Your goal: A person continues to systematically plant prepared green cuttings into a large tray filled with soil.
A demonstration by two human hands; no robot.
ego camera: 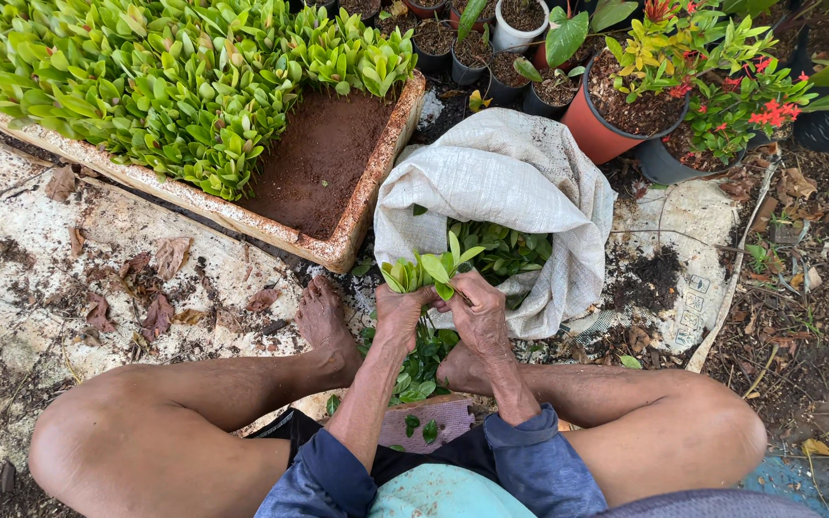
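The left hand (401, 312) has its fingers curled tight round the stems of a small bunch of leafy cuttings (426, 271), whose pale green, glossy, oval leaves fan upward above the fist; the right hand (477, 309) presses against it, fingers folded shut and pinching at the same stems, so both hands grip the one bunch just in front of the mouth of a white woven sack (520, 177); the sack is coarse and crumpled, its rim rolled back, with more green cuttings (506, 251) heaped inside; a further loose pile of darker leaves (422, 369) lies on the ground between the person's two bare feet, directly under the hands; to the left stands one long, crumbly-edged planting tray (357, 225), filled with fine brown soil, most of it packed with rows of upright cuttings (165, 77) and one corner bare; behind the sack are several small black pots (477, 53), one white pot (515, 24), and one terracotta-coloured pot (592, 129) holding a shrub with red flowers (769, 110); dry brown leaves (155, 312) litter the pale, stained floor (40, 240).
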